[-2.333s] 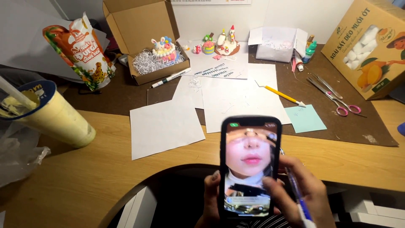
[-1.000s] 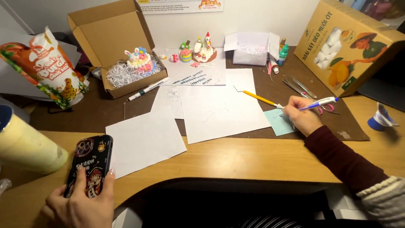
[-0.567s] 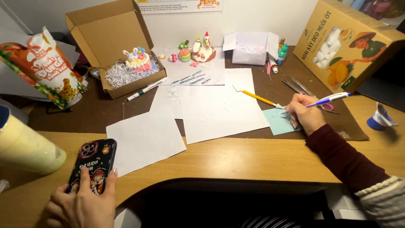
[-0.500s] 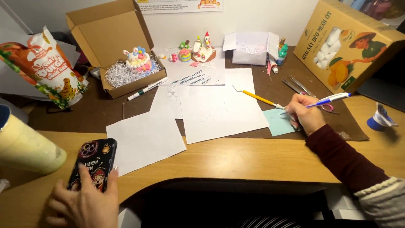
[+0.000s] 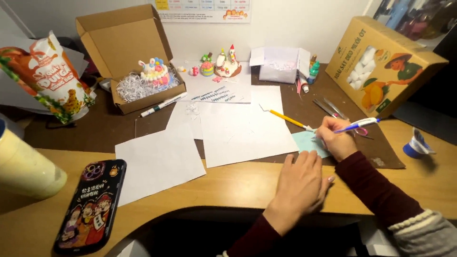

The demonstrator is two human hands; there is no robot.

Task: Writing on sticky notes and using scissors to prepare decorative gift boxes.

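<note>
My right hand (image 5: 337,137) grips a blue and white pen (image 5: 358,125), its tip down on a small light-green paper note (image 5: 304,141). Beside it, my left hand (image 5: 301,183) lies flat and empty on the wooden desk (image 5: 228,183), its fingertips at the note's near edge. A phone (image 5: 90,205) in a dark cartoon-printed case lies face down at the desk's front left, away from both hands.
White paper sheets (image 5: 238,128) cover the middle, with a yellow pencil (image 5: 287,119) and a marker (image 5: 163,104). At the back stand an open cardboard box (image 5: 129,57) holding a small cake figure, clay figures (image 5: 226,64), a snack bag (image 5: 47,78) and a large printed carton (image 5: 388,64). A yellow cup (image 5: 26,166) stands left; scissors (image 5: 331,108) lie right.
My left hand has let go of the phone, which now lies on the desk, and has crossed to the right beside the green note. My right hand stays on the note with the pen.
</note>
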